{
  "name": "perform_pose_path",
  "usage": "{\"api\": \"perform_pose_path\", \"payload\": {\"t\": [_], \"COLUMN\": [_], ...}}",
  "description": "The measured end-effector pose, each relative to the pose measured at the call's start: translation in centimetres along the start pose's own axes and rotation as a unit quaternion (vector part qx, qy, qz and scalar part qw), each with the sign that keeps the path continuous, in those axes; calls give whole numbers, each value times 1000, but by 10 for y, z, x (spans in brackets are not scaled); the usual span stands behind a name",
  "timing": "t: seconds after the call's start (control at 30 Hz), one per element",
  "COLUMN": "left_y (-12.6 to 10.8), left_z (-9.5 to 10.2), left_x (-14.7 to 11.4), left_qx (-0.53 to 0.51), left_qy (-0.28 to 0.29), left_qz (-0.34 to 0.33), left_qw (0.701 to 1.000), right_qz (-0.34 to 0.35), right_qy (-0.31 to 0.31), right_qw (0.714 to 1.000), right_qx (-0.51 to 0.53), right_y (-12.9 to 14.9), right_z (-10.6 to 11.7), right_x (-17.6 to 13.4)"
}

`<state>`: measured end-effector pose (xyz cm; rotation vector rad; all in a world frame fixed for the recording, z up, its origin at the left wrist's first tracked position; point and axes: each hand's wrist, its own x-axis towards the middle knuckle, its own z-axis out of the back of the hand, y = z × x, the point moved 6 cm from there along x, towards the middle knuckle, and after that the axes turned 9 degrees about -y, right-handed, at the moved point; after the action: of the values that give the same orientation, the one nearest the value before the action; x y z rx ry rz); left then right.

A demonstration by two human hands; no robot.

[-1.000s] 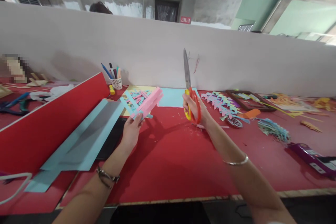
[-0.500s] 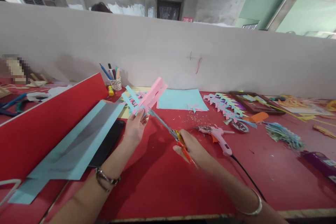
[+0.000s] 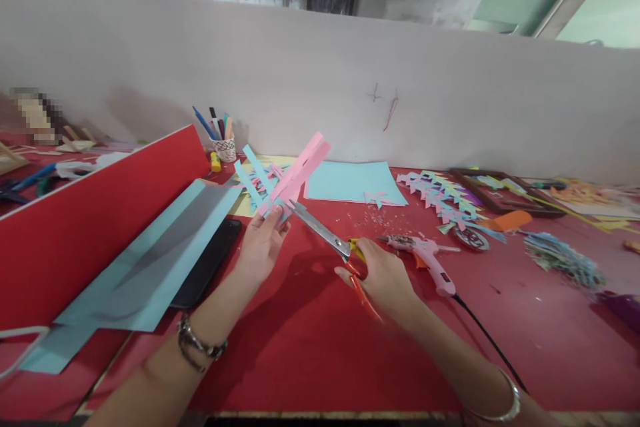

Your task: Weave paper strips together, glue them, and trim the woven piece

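Pinched in my left hand (image 3: 263, 243) are crossed pink and light blue paper strips (image 3: 301, 167), held up above the red table. The pink strips lean up to the right and the blue ones up to the left. My right hand (image 3: 383, 277) grips a pair of scissors (image 3: 325, 230) by their red and yellow handles. Their long metal blades point up and left, with the tips at the paper beside my left fingers. Whether the tips have paper between them I cannot tell.
A pink hot glue gun (image 3: 427, 257) lies right of my right hand, its black cord trailing frontward. Blue paper sheets (image 3: 350, 183) lie behind. On the left are a black phone (image 3: 210, 267), a long blue paper piece (image 3: 145, 273), a red board (image 3: 100, 220) and a pen cup (image 3: 223, 149).
The scissor blades have turned so that their broad side shows more. Both hands keep their holds. The whole view has shifted slightly as the head tilted.
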<state>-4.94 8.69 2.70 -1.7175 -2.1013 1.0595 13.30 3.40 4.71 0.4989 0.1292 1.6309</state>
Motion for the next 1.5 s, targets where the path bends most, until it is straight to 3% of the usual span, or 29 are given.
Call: {"api": "perform_pose_path", "payload": {"t": [0.53,0.9,1.1,1.5], "left_y": [3,13,18,18], "left_z": [-3,-2,1,2], "left_x": [-5,-7,-8,-5], "left_qx": [22,0,-11,-11], "left_qy": [33,32,-3,12], "left_qz": [-26,25,72,65], "left_qw": [999,999,997,998], "right_qz": [15,31,41,45], "right_qy": [-1,-6,1,12], "right_qw": [1000,999,998,997], "right_qx": [-17,12,38,57], "right_y": [1,5,4,4], "right_z": [-3,-2,-5,-4], "right_x": [-1,-1,-1,0]}}
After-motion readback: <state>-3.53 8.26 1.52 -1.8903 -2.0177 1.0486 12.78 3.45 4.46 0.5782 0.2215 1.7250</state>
